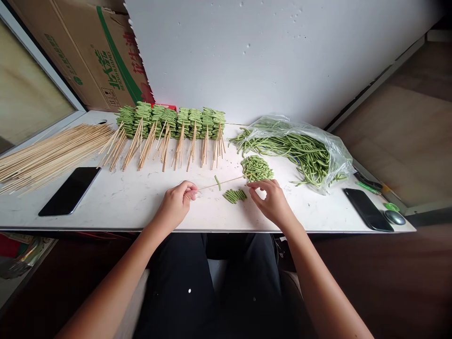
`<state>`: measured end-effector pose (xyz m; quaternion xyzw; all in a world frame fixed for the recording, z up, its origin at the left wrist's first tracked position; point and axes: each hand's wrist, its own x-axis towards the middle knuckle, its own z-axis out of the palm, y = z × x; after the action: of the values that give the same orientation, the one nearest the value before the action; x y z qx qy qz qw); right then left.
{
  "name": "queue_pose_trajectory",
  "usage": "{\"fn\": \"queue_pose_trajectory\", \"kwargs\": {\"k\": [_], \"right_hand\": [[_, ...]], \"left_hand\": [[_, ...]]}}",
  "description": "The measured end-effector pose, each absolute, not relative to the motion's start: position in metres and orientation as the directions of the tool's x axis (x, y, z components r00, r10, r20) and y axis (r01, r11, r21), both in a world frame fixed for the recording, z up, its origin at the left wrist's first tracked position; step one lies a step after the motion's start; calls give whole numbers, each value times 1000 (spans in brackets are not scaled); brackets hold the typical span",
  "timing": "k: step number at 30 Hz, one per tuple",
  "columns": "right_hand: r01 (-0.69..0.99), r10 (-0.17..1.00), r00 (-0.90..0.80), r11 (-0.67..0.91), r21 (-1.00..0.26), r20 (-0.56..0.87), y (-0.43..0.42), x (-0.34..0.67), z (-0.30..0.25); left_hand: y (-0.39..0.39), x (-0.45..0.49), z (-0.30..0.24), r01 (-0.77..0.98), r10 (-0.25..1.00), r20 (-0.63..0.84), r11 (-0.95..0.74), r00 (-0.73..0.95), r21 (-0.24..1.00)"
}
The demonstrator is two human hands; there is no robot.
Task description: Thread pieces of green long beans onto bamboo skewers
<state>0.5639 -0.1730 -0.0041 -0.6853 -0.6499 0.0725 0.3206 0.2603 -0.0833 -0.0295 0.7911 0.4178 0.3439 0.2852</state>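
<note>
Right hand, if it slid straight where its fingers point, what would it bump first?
Probably the thin wooden skewer that the left hand holds, just ahead of the right hand; depth is unclear.

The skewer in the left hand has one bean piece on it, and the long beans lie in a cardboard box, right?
No. The head view shows the long beans in a clear plastic bag, not a box. The skewer in the left hand does carry one bean piece.

Single head view; faces forward-down onto table (141, 202); close; wall (282, 56) behind.
</note>
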Motion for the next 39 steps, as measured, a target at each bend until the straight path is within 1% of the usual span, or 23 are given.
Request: {"fn": "queue_pose_trajectory", "kwargs": {"k": [7, 10, 14, 18, 21, 25, 27, 34, 39], "right_hand": [[853, 950, 104, 67, -517, 294, -176, 563, 2], [837, 944, 140, 48, -544, 298, -175, 561, 4], [808, 941, 204, -6, -589, 270, -173, 563, 4], [802, 943, 233, -48, -595, 238, -172, 566, -1], [809, 962, 203, -58, -585, 185, -173, 568, -3], [842, 989, 27, 55, -537, 144, -180, 568, 2], [853, 990, -26, 92, -513, 136, -183, 567, 5], [864, 992, -11, 74, -499, 128, -187, 569, 5], [832, 988, 64, 26, -554, 144, -179, 565, 1]], "left_hand": [[-82, 261, -36, 512, 882, 283, -454, 377, 730], [-85, 263, -36, 508, 876, 293, -464, 383, 726], [-87, 265, -35, 493, 870, 306, -475, 387, 729], [-87, 265, -36, 495, 869, 306, -478, 389, 726], [-87, 266, -37, 503, 867, 309, -483, 390, 717], [-90, 268, -39, 506, 866, 315, -486, 388, 713], [-91, 269, -40, 506, 864, 318, -490, 390, 710], [-92, 269, -39, 500, 857, 320, -501, 405, 706], [-91, 268, -36, 497, 860, 301, -489, 411, 717]]}}
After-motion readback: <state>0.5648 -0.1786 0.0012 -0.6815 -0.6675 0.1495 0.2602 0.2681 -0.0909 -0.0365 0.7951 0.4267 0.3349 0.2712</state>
